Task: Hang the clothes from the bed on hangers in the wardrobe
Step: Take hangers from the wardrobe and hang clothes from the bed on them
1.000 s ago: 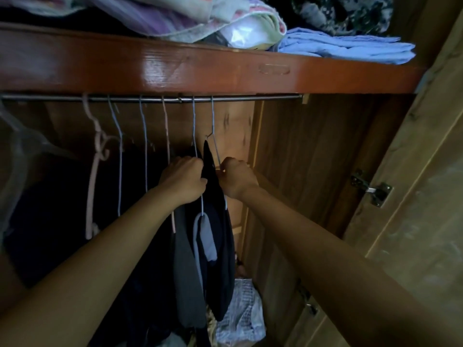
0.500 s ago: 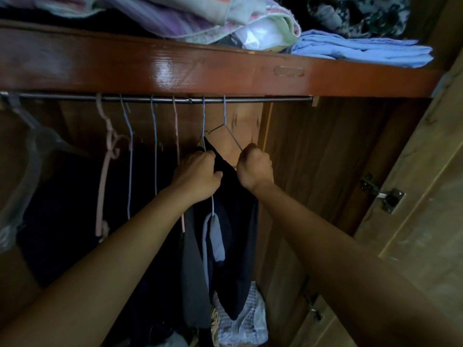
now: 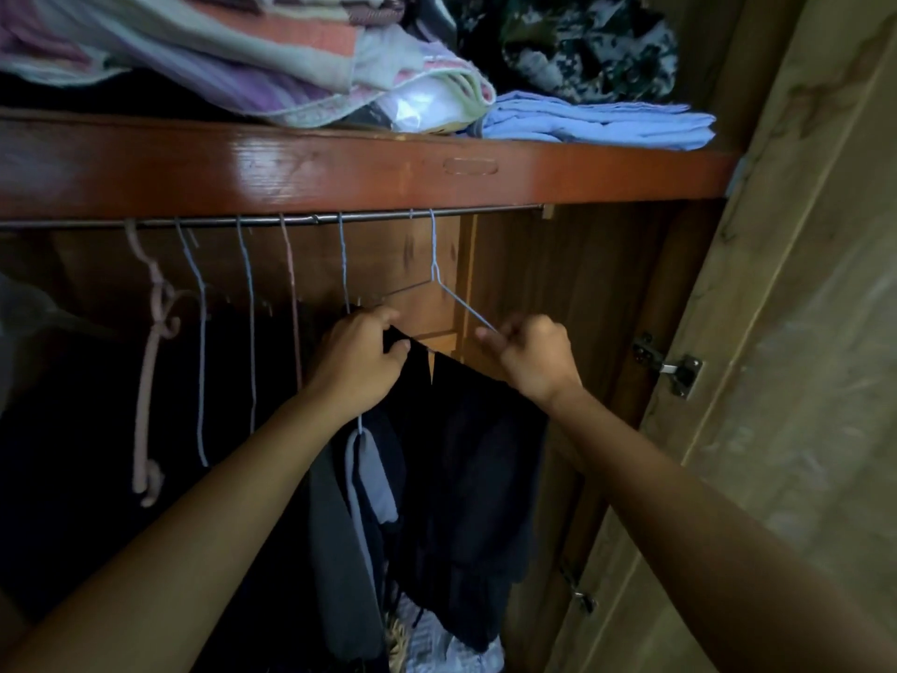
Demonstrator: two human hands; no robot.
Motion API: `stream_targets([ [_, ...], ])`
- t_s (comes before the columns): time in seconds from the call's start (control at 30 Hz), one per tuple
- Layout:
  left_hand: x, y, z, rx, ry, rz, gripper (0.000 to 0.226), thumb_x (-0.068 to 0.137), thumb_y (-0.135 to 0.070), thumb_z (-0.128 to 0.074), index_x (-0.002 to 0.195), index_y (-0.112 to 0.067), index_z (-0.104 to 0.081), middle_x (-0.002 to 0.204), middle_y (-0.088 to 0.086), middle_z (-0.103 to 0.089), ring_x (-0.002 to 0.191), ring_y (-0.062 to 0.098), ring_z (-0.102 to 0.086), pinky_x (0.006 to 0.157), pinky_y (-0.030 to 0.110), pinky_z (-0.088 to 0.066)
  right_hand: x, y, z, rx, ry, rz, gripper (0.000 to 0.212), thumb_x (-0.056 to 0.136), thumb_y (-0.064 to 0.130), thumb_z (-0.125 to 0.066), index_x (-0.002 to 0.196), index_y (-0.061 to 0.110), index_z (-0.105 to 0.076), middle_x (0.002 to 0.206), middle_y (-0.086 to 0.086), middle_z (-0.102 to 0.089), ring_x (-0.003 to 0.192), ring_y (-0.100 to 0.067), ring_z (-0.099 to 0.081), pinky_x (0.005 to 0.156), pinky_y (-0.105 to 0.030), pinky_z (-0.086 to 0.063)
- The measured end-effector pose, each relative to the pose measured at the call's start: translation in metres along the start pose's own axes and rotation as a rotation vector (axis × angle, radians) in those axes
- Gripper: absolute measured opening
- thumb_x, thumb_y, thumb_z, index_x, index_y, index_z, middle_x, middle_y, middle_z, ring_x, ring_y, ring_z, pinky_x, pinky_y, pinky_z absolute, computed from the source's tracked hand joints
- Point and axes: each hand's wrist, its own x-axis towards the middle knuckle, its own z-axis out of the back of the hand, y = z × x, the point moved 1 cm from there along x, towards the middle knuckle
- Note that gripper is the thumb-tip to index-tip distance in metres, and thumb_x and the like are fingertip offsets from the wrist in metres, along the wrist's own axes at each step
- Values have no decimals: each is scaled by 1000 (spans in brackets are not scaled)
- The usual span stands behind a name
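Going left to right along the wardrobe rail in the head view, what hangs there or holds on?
Pink hanger → three thin wire hangers → left hand → dark garment on its blue hanger → right hand → door hinge.

Left hand [image 3: 361, 361]: fingers curl over the top of the dark garment [image 3: 466, 459], so the left end of the wire hanger [image 3: 434, 284] is hidden. Right hand [image 3: 531, 354]: fingertips motion-blurred; contact with the hanger's right arm cannot be resolved. Garment type not determinable in the shadow; its hem merges with the clothes below. Left of the rail [image 3: 272, 220], hanging items are lost in darkness. Folded stack on the shelf [image 3: 340, 172] cut off by the top edge. Both forearms cut off at the bottom edge.
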Motion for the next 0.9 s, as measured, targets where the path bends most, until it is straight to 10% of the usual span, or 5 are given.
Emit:
stream_targets([
  [0.37,-11,-40,-49,-90,182,-114,56,99,-21,-55,150,-10,-35,150,9,-43,139,24,-39,110,27,-29,-84,-63,93,-35,-113,72,40,92,44,-66,61,20,-58,53,1,-57,51,-10,-53,58,-33,-44],
  [0.53,-21,-71,-82,-207,246,-147,47,99,-22,-55,144,-11,-44,140,10,-54,131,24,-48,108,33,-36,-129,-85,131,-39,-137,11,41,93,38,-67,60,16,-59,45,9,-49,45,-5,-47,51,-14,-34],
  [0.9,-57,-146,-137,-367,340,-408,15,97,-13,-55,97,-23,-66,90,-7,-65,88,10,-61,80,38,-51,-233,-122,222,-168,-309,-105,38,90,39,-70,59,23,-55,51,-2,-46,49,-8,-39,53,-32,-37],
])
